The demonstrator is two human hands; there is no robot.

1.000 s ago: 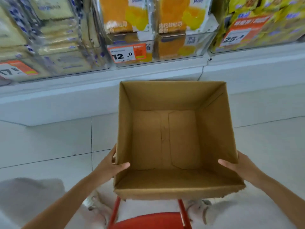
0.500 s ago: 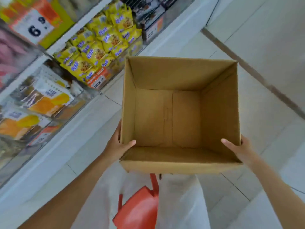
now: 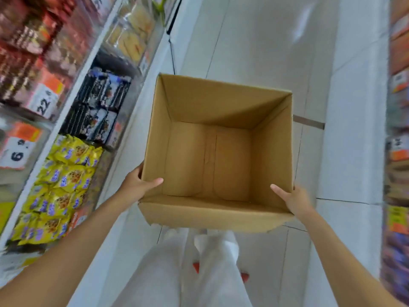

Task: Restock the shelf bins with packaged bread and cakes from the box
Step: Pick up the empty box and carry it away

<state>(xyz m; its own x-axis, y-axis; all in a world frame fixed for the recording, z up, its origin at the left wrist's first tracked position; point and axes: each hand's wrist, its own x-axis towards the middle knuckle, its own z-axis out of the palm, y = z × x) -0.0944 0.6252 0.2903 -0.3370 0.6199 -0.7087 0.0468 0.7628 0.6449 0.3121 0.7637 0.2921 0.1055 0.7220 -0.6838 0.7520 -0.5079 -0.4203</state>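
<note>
Fingers (image 3: 155,181) of the left hand (image 3: 135,187) and right hand (image 3: 295,201) pinch the box (image 3: 272,165) by its near side walls, thumbs inside, the rest probably behind; held above the floor (image 3: 254,41), right of the shelf bins (image 3: 66,173), it is empty: light, stiff, best gripped near corners

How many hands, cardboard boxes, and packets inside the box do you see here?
Hands: 2 (left hand, right hand)
Cardboard box: 1
Packets inside it: 0
Total: 3
</note>
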